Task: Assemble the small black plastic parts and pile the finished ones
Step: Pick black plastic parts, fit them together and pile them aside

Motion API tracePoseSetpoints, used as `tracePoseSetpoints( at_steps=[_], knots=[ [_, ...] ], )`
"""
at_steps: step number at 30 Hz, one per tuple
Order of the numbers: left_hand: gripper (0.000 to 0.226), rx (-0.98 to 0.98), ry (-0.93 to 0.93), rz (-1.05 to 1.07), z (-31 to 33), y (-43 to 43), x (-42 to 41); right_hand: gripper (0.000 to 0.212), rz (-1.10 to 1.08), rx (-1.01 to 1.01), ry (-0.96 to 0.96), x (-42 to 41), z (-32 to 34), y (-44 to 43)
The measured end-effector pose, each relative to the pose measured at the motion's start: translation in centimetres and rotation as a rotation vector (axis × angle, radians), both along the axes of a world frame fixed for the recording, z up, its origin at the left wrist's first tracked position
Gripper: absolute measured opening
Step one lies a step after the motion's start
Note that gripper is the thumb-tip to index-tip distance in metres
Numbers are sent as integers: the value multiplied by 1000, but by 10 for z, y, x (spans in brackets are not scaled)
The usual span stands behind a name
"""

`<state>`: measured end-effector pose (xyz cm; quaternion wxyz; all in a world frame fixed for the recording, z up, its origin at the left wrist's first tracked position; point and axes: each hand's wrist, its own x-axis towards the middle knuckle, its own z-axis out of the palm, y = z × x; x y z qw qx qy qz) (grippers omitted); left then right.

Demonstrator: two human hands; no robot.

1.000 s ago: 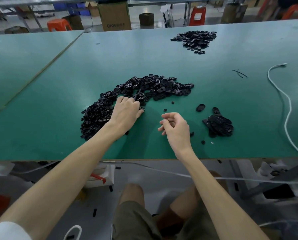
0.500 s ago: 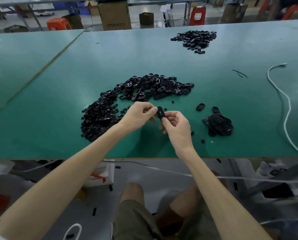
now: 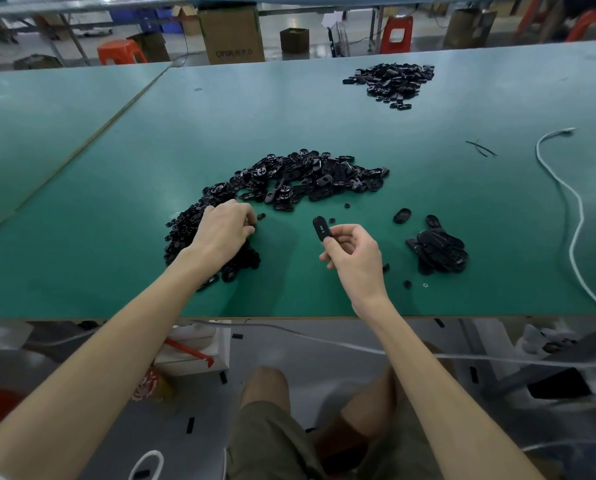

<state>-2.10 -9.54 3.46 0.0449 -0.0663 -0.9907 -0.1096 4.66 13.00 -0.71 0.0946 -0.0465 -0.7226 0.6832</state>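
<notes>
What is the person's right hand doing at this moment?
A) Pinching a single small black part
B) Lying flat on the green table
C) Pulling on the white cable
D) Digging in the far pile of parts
A: the right hand pinches one black oval part at its fingertips, while the left hand is at the big heap of loose parts.

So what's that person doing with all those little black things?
A person is putting small plastic pieces together at a green table. Their right hand pinches one black oval part, held up off the table. Their left hand reaches into the big curved heap of loose parts, likely for another piece; whether it holds one is hidden. A small pile lies to the right, probably the finished ones.
</notes>
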Motion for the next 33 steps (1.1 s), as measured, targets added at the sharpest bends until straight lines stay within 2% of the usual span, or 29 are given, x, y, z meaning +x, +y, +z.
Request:
tracePoseSetpoints(
  at_steps=[5,10,15,21,33],
  knots=[
    [3,3,46,1,-2,1,1,11,-5,-4,-7,0,0,0],
    [10,74,127,40,6,2,4,10,-6,-2,-6,0,0,0],
    [10,517,-15,-41,20,26,18,10,-4,-4,-2,-1,0,1],
    [8,719,-108,-159,17,57,32,10,-10,-3,-18,-1,0,0],
    [11,798,-153,-81,7,64,37,12,-14,8,-4,-1,-1,-1]
  ],
)
